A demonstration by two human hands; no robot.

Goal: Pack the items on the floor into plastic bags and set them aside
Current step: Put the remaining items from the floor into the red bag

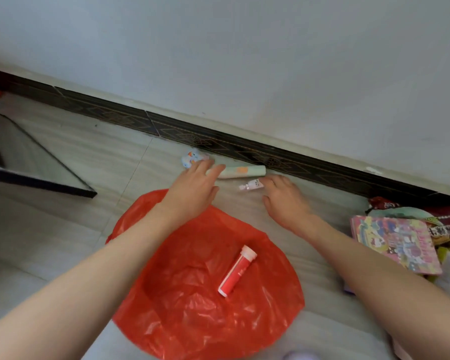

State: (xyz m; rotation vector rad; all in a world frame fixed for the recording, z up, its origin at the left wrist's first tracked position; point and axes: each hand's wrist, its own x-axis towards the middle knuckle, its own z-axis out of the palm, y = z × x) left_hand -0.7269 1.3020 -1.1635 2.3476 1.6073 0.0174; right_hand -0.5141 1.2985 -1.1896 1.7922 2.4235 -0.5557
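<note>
A red plastic bag lies spread on the floor with a red tube with a white cap on it. Beyond the bag, by the skirting board, lie a pale green tube, a small clear packet and a small blue and white packet. My left hand reaches forward with straight fingers, its tips at the pale green tube's left end and the blue packet. My right hand is stretched out, relaxed, its fingertips just right of the small clear packet. Neither hand holds anything.
A pile of colourful packets and a pink printed booklet lies at the right. A dark-framed glass panel lies on the floor at the left. The wall with its dark skirting board runs diagonally behind the items.
</note>
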